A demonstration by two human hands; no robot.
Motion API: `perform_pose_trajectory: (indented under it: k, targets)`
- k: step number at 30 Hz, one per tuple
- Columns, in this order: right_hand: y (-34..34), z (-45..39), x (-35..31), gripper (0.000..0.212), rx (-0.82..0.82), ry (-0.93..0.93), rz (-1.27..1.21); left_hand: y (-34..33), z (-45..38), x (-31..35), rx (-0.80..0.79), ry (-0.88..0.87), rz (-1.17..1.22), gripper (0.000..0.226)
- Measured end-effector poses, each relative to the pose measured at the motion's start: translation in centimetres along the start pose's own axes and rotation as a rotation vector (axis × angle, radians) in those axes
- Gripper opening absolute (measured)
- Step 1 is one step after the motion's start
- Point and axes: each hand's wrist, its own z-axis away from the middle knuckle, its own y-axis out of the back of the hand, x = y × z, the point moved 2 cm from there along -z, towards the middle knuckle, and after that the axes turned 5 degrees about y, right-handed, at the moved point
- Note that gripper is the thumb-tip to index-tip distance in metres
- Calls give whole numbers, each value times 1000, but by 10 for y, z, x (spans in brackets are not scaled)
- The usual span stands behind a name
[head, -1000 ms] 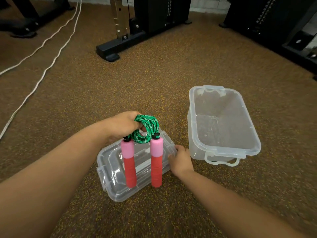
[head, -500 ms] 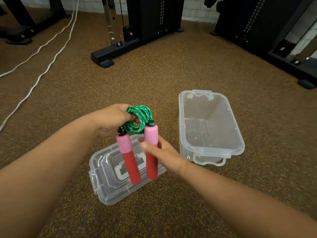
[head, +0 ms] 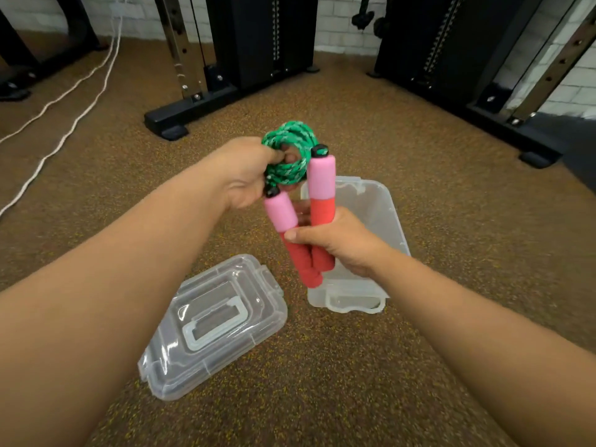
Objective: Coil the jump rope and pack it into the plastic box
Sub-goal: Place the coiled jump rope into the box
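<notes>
Jump rope (head: 288, 156) coiled in left hand (head: 243, 172), right hand (head: 342, 243) gripping handles (head: 317, 217)

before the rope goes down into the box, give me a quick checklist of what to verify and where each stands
1. Green rope coiled, no loose tail hanging: ok, it is bunched in the left hand.
2. Both pink and red handles gathered: ok, the right hand grips the two together.
3. Plastic box open: ok, the lid lies apart on the floor to its left.
4. Box empty: cannot tell fully, hands and handles cover part of it; the visible part is bare.
5. Bundle lined up over the opening: ok, roughly; the handles overlap the box in view.
6. Bundle fits the box's length: cannot tell.
</notes>
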Motion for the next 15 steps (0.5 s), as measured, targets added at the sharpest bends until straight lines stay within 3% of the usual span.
perform_pose_trajectory:
  k: [7,15]
  targets:
    - [58,-7,3,38,210,49,99,-56,-44,0,49,-48,-23,21]
    - [80,-6,65,38,287,-195,35,-71,-104,-65,126,86,-208,20]
